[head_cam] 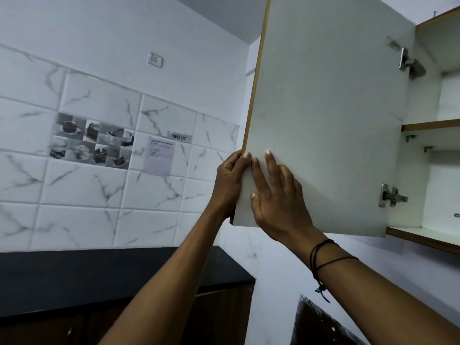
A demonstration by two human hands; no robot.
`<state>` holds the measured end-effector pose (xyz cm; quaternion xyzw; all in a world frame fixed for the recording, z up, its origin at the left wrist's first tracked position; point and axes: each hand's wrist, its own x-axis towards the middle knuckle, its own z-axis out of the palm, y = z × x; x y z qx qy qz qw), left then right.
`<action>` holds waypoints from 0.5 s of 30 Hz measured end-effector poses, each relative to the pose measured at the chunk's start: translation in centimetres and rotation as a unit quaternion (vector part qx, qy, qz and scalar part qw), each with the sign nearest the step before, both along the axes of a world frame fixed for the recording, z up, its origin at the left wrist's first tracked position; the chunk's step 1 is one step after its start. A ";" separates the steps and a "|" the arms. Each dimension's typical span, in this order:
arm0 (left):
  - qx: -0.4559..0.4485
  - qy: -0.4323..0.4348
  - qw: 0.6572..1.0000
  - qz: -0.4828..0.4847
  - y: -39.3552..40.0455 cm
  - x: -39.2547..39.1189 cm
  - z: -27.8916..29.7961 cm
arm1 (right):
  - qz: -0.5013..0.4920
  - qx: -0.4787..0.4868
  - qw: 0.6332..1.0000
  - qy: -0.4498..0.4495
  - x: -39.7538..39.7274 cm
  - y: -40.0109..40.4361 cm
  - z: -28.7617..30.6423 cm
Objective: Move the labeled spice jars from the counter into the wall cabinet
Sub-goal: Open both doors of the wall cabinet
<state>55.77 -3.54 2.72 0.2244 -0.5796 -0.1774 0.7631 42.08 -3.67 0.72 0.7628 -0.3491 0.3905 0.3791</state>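
The wall cabinet [428, 235] hangs at the upper right with its white door [328, 115] swung wide open toward me. My left hand [229, 185] grips the door's free edge near the lower corner, thumb on the inner face. My right hand [276, 197] lies flat on the inner face right beside it, fingers spread. Inside, a wooden-edged shelf [430, 125] shows, and the visible part of the cabinet holds nothing. No spice jars are in view.
A black counter [99, 277] runs along the marble-tiled wall at lower left, with brown cupboards under it. On the tiles are a "WS 07" label [179, 137], a paper note [159, 159] and a teapot picture tile. Two metal hinges [390, 195] sit on the door.
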 end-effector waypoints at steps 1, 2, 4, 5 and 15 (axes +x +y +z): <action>-0.009 0.001 1.000 0.022 0.1 -0.1 -0.1 | 0.001 0.000 1.000 0.000 -0.1 0.0 0.0; -0.022 0.003 0.999 0.046 0.2 -0.1 -0.1 | 0.003 0.000 1.000 0.002 -0.1 0.1 0.1; -0.046 -0.002 0.994 0.098 0.4 -0.2 -0.2 | 0.009 0.008 1.000 0.007 -0.3 0.3 0.3; -0.053 -0.007 0.990 0.130 0.5 -0.4 -0.2 | 0.012 0.012 1.000 0.010 -0.5 0.4 0.4; -0.192 -0.210 0.792 0.540 2.1 -3.3 -0.9 | 0.053 0.061 0.997 -0.003 -3.5 2.1 1.1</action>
